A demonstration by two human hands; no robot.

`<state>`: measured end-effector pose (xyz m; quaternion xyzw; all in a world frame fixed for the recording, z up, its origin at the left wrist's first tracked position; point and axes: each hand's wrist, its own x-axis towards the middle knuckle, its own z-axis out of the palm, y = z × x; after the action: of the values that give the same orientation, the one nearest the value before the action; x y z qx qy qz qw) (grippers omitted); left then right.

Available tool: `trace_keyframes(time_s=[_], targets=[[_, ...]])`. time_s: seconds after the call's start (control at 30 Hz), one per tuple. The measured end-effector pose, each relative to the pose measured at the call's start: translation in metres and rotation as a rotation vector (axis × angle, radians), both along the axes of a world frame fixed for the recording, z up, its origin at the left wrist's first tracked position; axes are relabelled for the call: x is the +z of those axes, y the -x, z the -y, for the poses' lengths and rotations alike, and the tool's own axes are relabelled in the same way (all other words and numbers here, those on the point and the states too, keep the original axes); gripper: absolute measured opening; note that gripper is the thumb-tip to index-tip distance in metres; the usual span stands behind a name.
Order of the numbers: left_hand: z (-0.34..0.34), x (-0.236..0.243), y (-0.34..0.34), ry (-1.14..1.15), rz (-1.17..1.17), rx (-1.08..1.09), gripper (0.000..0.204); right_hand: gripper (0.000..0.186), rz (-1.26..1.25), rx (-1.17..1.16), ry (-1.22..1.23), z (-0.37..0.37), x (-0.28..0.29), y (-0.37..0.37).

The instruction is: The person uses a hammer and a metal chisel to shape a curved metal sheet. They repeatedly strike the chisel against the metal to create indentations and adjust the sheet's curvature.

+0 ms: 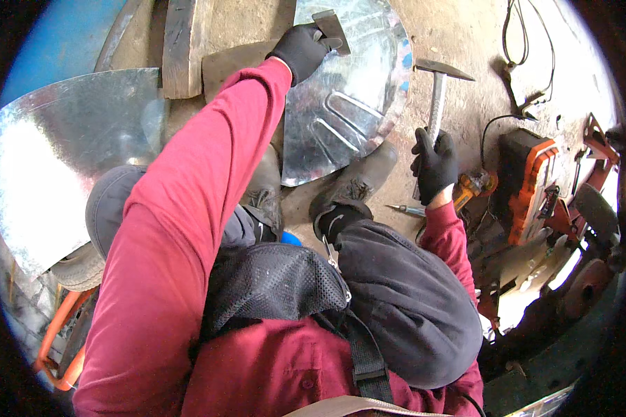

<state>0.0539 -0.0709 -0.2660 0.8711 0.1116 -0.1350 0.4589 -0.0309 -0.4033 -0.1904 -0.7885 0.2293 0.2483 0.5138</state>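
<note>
My left hand (300, 54), in a black glove, is closed on a small flat dark metal plate (332, 33) resting at or just above a curved galvanized sheet (375, 76). Raised rib shapes are pressed into that sheet, which lies on the ground in front of my feet. To its right, my right hand (436, 161), also gloved in black, is wrapped round the handle of a hammer (437, 104). The hammer's head points up and away, with one end tapering to a point, and it is held apart from the sheet.
A second curved metal sheet (62, 153) lies at left, near a wooden beam (182, 55) and a blue surface (45, 42). On the right are an orange and black toolbox (525, 184), a yellow power tool (473, 186) and a cable (551, 62). My boots (362, 177) touch the sheet's near edge.
</note>
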Motion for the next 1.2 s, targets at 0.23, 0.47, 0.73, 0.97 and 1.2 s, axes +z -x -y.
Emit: trace_keyframes(time_s=[0.23, 0.47, 0.73, 0.97, 1.2], targets=[[-0.009, -0.013, -0.002, -0.031, 0.028, -0.026, 0.043, 0.030, 0.029, 0.024, 0.004, -0.007, 0.008, 0.002], [-0.002, -0.001, -0.006, -0.084, 0.017, -0.089, 0.047, 0.030, 0.119, 0.092, 0.016, -0.020, 0.039, -0.009], [0.019, 0.029, -0.001, -0.197, -0.056, -0.130, 0.034, 0.038, 0.345, 0.137, -0.071, -0.023, 0.085, -0.025], [0.026, 0.016, 0.000, -0.196, -0.036, -0.147, 0.032, 0.052, 0.797, 0.617, 0.173, -0.028, 0.117, -0.048], [0.023, -0.003, 0.008, -0.120, 0.008, -0.087, 0.035, 0.055, 0.689, 0.815, 0.218, -0.040, 0.093, -0.052]])
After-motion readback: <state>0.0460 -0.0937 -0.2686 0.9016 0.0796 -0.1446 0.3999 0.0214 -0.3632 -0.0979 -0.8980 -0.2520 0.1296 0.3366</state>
